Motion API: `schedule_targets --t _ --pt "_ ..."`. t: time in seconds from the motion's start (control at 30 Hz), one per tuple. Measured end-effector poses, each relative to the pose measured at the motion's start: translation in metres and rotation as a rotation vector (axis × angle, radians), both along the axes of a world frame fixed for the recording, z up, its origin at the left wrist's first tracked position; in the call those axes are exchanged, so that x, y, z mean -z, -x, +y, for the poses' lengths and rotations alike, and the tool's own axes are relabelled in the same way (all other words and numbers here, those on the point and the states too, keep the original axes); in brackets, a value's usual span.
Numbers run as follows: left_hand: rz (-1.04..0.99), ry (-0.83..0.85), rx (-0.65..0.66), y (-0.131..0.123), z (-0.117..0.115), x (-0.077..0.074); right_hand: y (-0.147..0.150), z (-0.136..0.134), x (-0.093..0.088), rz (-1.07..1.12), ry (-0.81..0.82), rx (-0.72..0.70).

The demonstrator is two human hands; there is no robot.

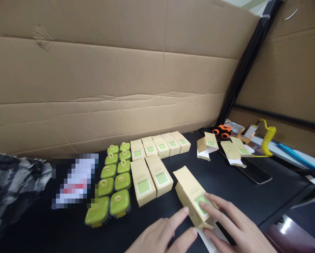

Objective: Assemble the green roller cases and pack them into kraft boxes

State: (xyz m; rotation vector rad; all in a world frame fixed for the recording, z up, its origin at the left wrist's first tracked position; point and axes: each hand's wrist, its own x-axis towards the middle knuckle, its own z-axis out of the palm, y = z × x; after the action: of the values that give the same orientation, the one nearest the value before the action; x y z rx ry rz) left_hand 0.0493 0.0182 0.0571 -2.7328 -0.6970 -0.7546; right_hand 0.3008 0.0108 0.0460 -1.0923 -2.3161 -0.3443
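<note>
A tan cardboard box [186,180] with a green label lies on the black table in front of me, its near end having a white flap folded out. My right hand [235,225] grips that near end, fingers across the label and thumb at the lower edge. Beside the box's left side is my left hand [165,233], index finger and thumb apart, fingertips at or close to the cardboard. To the left lie two similar boxes, the nearer-left one [141,177] and its neighbour [158,174].
Several green-lidded containers [122,181] stand in two columns at left, behind them a row of boxes [161,146]. Opened boxes [207,144] lie right, near a black phone-like slab [257,172], an orange toy car [222,131] and a yellow coiled cord [268,140]. Cardboard walls [120,70] enclose the table.
</note>
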Motion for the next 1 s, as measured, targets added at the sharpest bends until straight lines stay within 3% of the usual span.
schedule_targets --t 0.2,0.37,0.5,0.63,0.77,1.0 --pt "-0.039 0.192 -0.083 -0.010 -0.002 0.002 -0.010 -0.005 0.000 -0.082 0.117 -0.102" --pt "0.041 0.287 -0.022 -0.019 0.007 0.004 -0.010 -0.003 -0.004 -0.155 0.139 -0.167" --pt "-0.007 0.290 0.017 -0.030 0.016 0.002 -0.009 -0.001 -0.009 -0.145 0.122 -0.216" --pt "-0.054 0.314 0.057 -0.033 0.018 0.005 -0.016 -0.004 -0.009 -0.095 0.118 -0.192" --pt "-0.157 0.415 0.109 -0.031 0.017 0.008 -0.022 -0.008 0.003 -0.051 0.121 -0.172" --pt "-0.147 0.456 0.125 -0.030 0.017 0.008 -0.018 -0.006 0.016 0.159 0.078 -0.128"
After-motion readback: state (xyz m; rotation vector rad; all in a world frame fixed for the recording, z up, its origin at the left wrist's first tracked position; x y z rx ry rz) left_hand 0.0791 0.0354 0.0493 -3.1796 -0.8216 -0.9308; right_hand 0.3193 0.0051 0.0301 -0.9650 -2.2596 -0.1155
